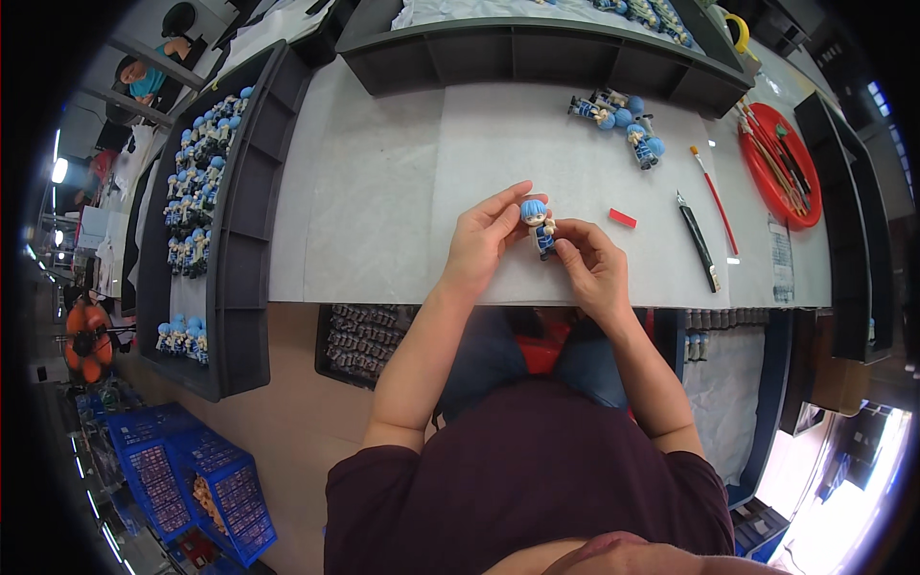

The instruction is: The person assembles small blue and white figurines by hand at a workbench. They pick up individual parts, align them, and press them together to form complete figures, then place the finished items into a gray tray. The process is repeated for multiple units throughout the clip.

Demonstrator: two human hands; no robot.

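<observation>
1. Figurine [539,226]: small, blue hair, dark blue outfit; held upright between both hands above the white table [402,192], near its front edge
2. Left hand [479,240]: fingers closed on the figurine's head side, fingertips pinching at the blue hair
3. Right hand [589,264]: fingers closed on the figurine's body, thumb and forefinger touching its lower part
4. Red block [622,218]: small, flat on the table just right of the hands
5. Craft knife [699,241]: dark handle, lying lengthwise right of the red block
6. Brush [714,198]: red shaft, pale tip, lying beside the knife on its far side
7. Red tray [781,168]: round, at the right edge of the table, holding more brushes and tools
8. Loose figurines [618,120]: a small cluster with blue heads, lying on the table beyond the hands
9. Grey tray [244,220]: long, to the left of the table; holds rows of the same blue-haired figurines
10. Grey shelf [537,57]: compartments along the far edge of the table
11. Blue crates [192,479]: on the floor at lower left
</observation>
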